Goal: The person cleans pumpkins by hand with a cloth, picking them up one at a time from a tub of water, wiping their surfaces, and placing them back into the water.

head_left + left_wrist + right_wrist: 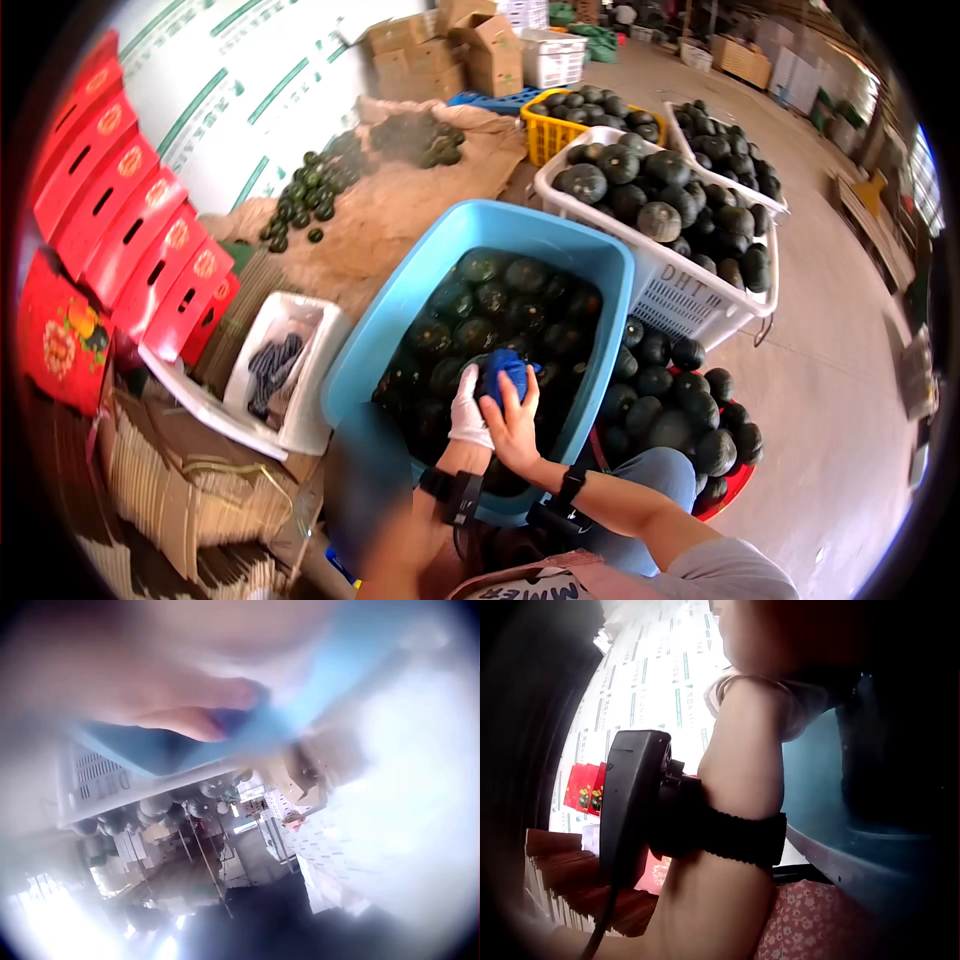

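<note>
Over the blue tub (430, 235), the left hand (470, 410), in a white glove, grips a dark green squash (482, 362), mostly hidden. The bare right hand (514, 425) holds a bunched blue cloth (507, 376) against that squash, its fingers spread over the cloth. Many dark squashes (480, 335) lie in the tub below. In the left wrist view, blurred fingers (191, 720) partly cover a strip of the cloth (231, 718). The right wrist view shows the left forearm (742, 765) with a glove cuff (806, 709); the squash cannot be made out there.
White crates (690, 285) and a yellow crate (545, 135) of squashes stand beyond the tub. A red container (735, 490) of squashes is at the right. At left are a foam box (310, 420), red boxes (130, 245) and stacked cardboard (155, 480). More squashes lie on brown sheeting (400, 200).
</note>
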`<state>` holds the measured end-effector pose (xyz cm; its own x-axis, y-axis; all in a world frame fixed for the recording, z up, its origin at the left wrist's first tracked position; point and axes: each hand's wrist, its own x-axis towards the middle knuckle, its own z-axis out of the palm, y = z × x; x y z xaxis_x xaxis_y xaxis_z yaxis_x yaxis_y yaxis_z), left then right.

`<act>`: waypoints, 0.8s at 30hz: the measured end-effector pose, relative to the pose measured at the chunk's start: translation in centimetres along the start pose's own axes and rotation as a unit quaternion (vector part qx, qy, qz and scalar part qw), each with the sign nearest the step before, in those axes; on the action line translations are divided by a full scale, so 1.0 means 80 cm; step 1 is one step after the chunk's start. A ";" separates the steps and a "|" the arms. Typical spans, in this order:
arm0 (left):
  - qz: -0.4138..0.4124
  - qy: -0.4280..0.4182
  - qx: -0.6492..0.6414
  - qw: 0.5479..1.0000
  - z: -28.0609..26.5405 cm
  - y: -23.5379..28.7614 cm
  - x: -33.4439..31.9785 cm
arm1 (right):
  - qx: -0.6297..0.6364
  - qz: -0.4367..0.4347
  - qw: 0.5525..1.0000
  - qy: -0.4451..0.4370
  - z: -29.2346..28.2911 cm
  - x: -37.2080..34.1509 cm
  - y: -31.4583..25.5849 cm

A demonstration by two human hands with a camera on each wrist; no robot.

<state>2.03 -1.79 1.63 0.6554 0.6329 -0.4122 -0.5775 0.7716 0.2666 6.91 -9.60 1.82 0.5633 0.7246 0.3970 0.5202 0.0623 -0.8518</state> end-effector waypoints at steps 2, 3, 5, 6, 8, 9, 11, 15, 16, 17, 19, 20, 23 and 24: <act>0.197 0.089 0.149 0.965 -0.024 -0.013 0.015 | 0.189 0.161 0.969 -0.018 0.013 -0.010 0.018; 0.281 0.101 0.248 0.922 -0.005 -0.015 0.002 | 0.341 0.264 0.902 -0.029 0.012 -0.010 0.022; 0.393 0.063 0.404 0.824 -0.024 -0.023 0.009 | 0.537 0.439 0.720 -0.029 -0.003 -0.007 0.031; 0.440 0.068 0.639 0.627 -0.016 -0.009 -0.004 | 0.539 0.487 0.683 -0.077 -0.009 -0.012 0.048; 0.380 0.047 0.685 0.620 -0.015 0.000 -0.015 | 0.455 0.526 0.695 -0.182 -0.023 -0.010 0.066; 0.387 0.052 0.696 0.602 -0.029 0.001 -0.011 | 0.378 0.509 0.735 -0.242 -0.038 0.002 0.046; 0.260 0.124 0.464 0.838 -0.028 0.027 0.002 | 0.209 0.331 0.885 -0.251 -0.047 0.002 0.040; 0.265 -0.064 0.116 0.955 0.085 0.192 0.009 | 0.268 0.391 0.857 -0.203 -0.055 0.027 0.040; 0.303 -0.003 0.066 0.951 0.138 0.202 -0.018 | 0.323 0.420 0.831 -0.169 -0.052 0.034 0.050; 0.338 0.141 0.066 0.928 0.166 0.215 -0.011 | 0.374 0.446 0.802 -0.135 -0.049 0.040 0.062; 0.234 0.099 0.293 0.922 0.114 0.241 0.023 | 0.347 0.441 0.821 -0.104 -0.034 0.044 0.096; 0.171 0.074 0.455 0.871 0.085 0.237 0.041 | 0.354 0.432 0.826 -0.075 -0.027 0.048 0.108; -0.034 0.012 0.906 0.423 0.030 0.194 0.058 | 0.369 0.436 0.819 -0.052 -0.018 0.056 0.107; -0.061 0.018 0.916 0.395 0.007 0.178 0.065 | 0.361 0.448 0.817 -0.045 -0.017 0.055 0.104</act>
<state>-2.51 12.54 3.75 0.5977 0.6083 -0.5222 0.8014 -0.4334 0.4123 14.59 -6.84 -3.08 0.4439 0.7465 -0.4957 -0.6077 -0.1558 -0.7787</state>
